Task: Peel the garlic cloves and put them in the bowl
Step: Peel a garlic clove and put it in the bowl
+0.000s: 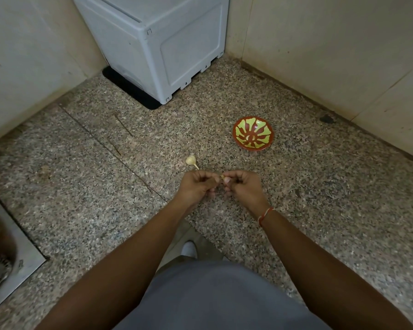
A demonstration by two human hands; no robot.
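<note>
Small garlic clove (pixel 222 177) pinched between both hands, dead centre, likely for peeling. Left hand (pixel 197 186) and right hand (pixel 242 188) curled, fingers (pixel 227 180) gripping it. Garlic bulb (pixel 191 160) waiting at eleven o'clock, bowl (pixel 253 135) near at one o'clock, apparently empty. Speckled stone table (pixel 320 198); grey appliance (pixel 157 44) in tiled corner.
</note>
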